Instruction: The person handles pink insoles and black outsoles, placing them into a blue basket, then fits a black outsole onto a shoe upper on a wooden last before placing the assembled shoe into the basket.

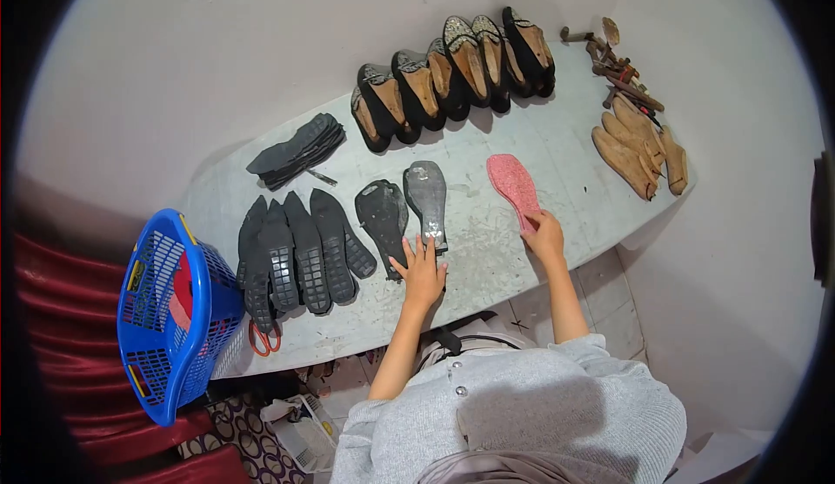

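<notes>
A pink insole-shaped piece (513, 184) lies on the grey-white table (478, 280), its narrow end held by my right hand (544, 236). My left hand (422, 273) has its fingers spread over the lower ends of two dark sole pieces. One of these is a smooth grey sole (426, 190); beside it on the left is a rougher black sole (380, 214). Further left, several black shoes (309, 258) lie with their gridded soles showing.
Several black shoes with wooden lasts (470, 66) line the back edge. Stacked black soles (300, 152) lie back left. Loose wooden lasts (631, 146) and tools (626, 80) are at the right. A blue basket (198, 310) stands left, near orange-handled scissors (264, 340).
</notes>
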Tool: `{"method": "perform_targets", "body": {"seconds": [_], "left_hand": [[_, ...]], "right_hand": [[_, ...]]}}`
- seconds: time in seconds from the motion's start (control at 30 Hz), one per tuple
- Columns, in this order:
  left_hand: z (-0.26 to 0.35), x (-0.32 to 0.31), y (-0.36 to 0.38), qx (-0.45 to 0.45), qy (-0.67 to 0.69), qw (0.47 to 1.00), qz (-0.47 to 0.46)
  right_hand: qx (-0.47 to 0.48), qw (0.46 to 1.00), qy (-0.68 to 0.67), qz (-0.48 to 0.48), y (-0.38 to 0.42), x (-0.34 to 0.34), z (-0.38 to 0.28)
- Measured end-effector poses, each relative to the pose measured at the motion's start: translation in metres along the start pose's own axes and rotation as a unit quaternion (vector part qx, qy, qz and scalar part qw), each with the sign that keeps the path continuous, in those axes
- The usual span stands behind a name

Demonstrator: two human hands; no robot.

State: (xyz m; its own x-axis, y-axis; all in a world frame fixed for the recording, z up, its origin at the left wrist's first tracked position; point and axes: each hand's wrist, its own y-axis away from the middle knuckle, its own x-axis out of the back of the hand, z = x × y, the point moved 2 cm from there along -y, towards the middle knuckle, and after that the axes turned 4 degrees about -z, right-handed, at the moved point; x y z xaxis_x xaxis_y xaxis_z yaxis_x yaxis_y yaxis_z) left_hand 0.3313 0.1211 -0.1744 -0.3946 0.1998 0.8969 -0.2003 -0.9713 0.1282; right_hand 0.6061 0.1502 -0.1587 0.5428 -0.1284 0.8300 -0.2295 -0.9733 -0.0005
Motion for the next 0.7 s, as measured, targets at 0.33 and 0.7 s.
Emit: {"method": "perform_targets", "body": {"seconds": [0.33, 0.7], "left_hand": [[-0.032, 0.011, 0.014, 0.056, 0.133, 0.968, 0.206], [-0.049, 0.013, 0.012, 0.111, 0.143, 0.974, 0.139]], "right_hand": [[-0.128, 0.875, -0.44, -0.159, -0.021, 0.011, 0.002], [-0.156, 0.681, -0.667, -0.259, 0.012, -0.026, -0.034]]}}
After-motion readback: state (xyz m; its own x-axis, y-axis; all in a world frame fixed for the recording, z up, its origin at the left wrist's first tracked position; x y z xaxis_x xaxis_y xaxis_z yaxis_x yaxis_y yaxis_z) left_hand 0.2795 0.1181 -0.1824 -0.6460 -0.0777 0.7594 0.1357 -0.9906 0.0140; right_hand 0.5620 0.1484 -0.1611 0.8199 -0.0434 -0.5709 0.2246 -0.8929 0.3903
